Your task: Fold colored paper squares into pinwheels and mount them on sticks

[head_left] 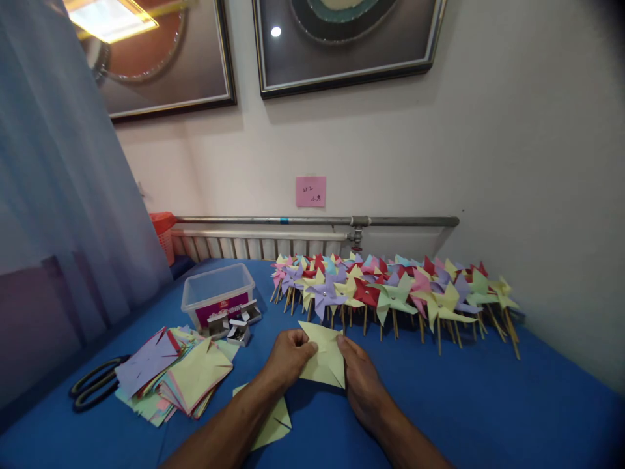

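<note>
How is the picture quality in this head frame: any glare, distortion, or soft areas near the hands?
Head view: wide-angle bending curves the pipe and picture frames; a ceiling light glares in the left frame's glass; corners darken. Both hands, left and right, and the yellow paper they pinch are evenly lit and fairly sharp, casting soft shadows on the blue table; the pinwheels look slightly soft.

Left hand (288, 358) and right hand (364, 384) pinch yellow paper square (326, 361) over blue table (488, 404). Cut paper stack (176, 378) and scissors (92, 387) near left. Clear box (217, 293) beyond. Pinwheel row (390, 293) far, along wall.
</note>
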A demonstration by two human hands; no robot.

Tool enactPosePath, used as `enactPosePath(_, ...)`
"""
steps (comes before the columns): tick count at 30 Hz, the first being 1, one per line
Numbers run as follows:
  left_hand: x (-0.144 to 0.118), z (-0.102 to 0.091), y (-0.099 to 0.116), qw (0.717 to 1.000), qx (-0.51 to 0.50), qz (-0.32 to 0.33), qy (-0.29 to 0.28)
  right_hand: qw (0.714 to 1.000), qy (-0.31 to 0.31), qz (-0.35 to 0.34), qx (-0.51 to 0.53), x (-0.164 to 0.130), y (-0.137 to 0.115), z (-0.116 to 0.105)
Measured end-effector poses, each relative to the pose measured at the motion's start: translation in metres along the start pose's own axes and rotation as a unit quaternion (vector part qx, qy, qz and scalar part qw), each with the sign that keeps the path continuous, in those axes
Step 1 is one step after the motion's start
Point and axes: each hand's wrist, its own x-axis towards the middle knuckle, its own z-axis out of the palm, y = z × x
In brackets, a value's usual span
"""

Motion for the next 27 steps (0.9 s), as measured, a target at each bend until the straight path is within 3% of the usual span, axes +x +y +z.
enactPosePath(6,0.001,0.001,-0.006,1.000,-0.001,0.014,-0.012,0.999,-0.038,0.024,0.022,-0.006,-0.009,0.006)
enactPosePath(14,0.002,0.002,-0.007,1.000,-0.008,0.003,-0.016,1.000,0.003,-0.003,-0.016,0.009,0.008,-0.005)
enactPosePath(27,0.000,0.001,-0.007,0.997,0.073,0.039,0.000,0.996,-0.005,-0.051,-0.079,0.007,0.002,-0.007)
